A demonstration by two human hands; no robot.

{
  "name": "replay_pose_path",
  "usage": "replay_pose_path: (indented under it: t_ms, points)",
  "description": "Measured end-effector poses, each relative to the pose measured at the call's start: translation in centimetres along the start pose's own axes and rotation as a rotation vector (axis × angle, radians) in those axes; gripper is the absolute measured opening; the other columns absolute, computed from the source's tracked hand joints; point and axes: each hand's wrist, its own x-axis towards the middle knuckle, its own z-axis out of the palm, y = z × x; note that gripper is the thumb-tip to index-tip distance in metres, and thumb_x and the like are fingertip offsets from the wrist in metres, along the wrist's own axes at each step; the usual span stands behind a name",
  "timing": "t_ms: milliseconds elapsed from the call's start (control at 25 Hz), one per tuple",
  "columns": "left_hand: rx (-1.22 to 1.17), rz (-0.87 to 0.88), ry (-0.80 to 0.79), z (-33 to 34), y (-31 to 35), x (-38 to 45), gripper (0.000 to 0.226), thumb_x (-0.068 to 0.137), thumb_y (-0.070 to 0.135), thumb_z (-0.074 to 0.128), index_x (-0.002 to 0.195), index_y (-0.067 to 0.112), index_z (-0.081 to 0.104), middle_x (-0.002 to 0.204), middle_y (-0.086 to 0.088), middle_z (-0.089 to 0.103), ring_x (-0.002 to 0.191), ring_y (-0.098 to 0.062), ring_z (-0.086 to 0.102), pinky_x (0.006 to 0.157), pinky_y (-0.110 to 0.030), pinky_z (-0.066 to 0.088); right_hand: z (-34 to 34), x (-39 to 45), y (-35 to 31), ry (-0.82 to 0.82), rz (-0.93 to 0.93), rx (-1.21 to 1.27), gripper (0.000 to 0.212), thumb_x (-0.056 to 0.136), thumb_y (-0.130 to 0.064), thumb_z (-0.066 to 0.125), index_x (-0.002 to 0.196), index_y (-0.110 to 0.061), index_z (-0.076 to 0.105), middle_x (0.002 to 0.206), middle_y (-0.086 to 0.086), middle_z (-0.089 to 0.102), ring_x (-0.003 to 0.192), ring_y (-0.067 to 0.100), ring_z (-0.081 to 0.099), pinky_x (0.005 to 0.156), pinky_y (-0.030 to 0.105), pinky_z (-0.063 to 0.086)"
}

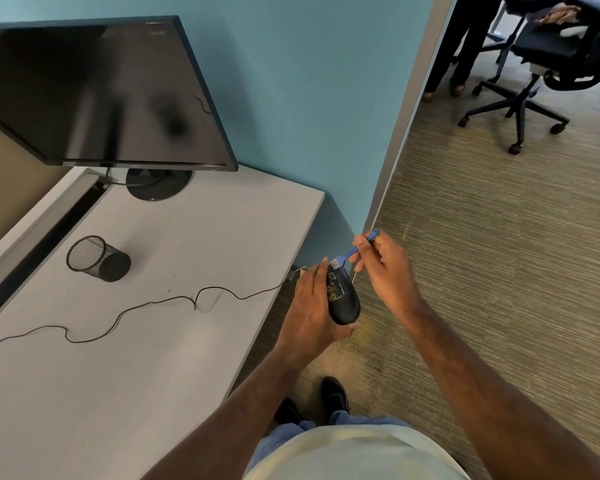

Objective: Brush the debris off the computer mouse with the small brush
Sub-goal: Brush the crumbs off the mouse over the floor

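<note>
Black computer mouse (pixel 343 299), yellowish debris (pixel 335 285) on it, gripped by left hand (pixel 312 306) beyond tabletop's right edge. Right hand (pixel 383 265) pinches small brush (pixel 352 251), bristles seemingly touching mouse tip. Use short, light outward strokes.

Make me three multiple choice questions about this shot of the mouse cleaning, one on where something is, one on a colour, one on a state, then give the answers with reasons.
1. Where is the computer mouse?
A. Lying flat on the desk
B. Held past the desk edge, above the carpet
C. Inside the mesh cup

2. What colour is the small brush handle?
A. Blue
B. Red
C. Yellow

3. How does the mesh pen cup stand?
A. Upright
B. Upside down
C. Tipped on its side

Answers:
1. B, the left hand holds it beyond the desk edge.
2. A, the handle pinched in the right hand is blue.
3. C, its open mouth faces sideways on the desk.
</note>
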Motion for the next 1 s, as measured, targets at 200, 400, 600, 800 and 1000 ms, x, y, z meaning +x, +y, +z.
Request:
replay_pose_path:
  t_ms: [200,400,600,800,1000]
  points:
    - [-0.016,-0.028,-0.026,-0.5,0.2,-0.2,0.130,0.057,0.058,0.091,0.153,0.003,0.024,0.150,-0.012,0.039,0.138,-0.027,0.036,0.116,-0.039,0.033,-1.1,0.2,0.3,0.036,0.036,-0.028,0.031,0.112,-0.037,0.050,0.103,-0.013,0.068,0.081,-0.006,0.075,0.066,0.000,0.069,0.065,0.018,0.054]
    - [-0.012,-0.029,-0.035,-0.7,0.3,-0.4,0.130,0.058,0.059,0.090,0.154,0.001,0.024,0.152,-0.013,0.038,0.140,-0.027,0.034,0.117,-0.037,0.029,-0.6,-0.6,0.2,-0.017,0.010,0.051,0.027,0.112,-0.034,0.054,0.102,-0.014,0.069,0.082,0.002,0.078,0.062,0.002,0.068,0.063,0.017,0.054]
    - [-0.005,-0.026,-0.044,-0.5,0.3,-0.8,0.130,0.058,0.060,0.090,0.154,0.002,0.023,0.152,-0.013,0.038,0.141,-0.029,0.033,0.117,-0.041,0.031,-1.6,-1.0,0.6,0.064,0.068,0.026,0.032,0.112,-0.035,0.052,0.101,-0.010,0.068,0.079,-0.002,0.076,0.063,0.002,0.069,0.064,0.026,0.056]
    - [0.015,-0.026,-0.029,-0.4,0.5,-1.2,0.129,0.059,0.061,0.088,0.153,0.001,0.024,0.151,-0.013,0.039,0.138,-0.027,0.034,0.116,-0.036,0.027,-0.9,-2.0,0.5,-0.027,0.058,0.095,0.029,0.112,-0.031,0.054,0.102,-0.008,0.068,0.083,0.006,0.079,0.064,0.009,0.069,0.062,0.025,0.057]
    - [-0.008,-0.023,-0.007,-0.1,0.6,-1.6,0.129,0.058,0.058,0.090,0.151,-0.003,0.027,0.149,-0.015,0.041,0.136,-0.026,0.033,0.115,-0.041,0.033,-1.3,-2.4,1.0,0.051,0.085,0.097,0.031,0.113,-0.028,0.052,0.100,-0.004,0.067,0.083,0.009,0.079,0.062,0.013,0.069,0.065,0.033,0.057]
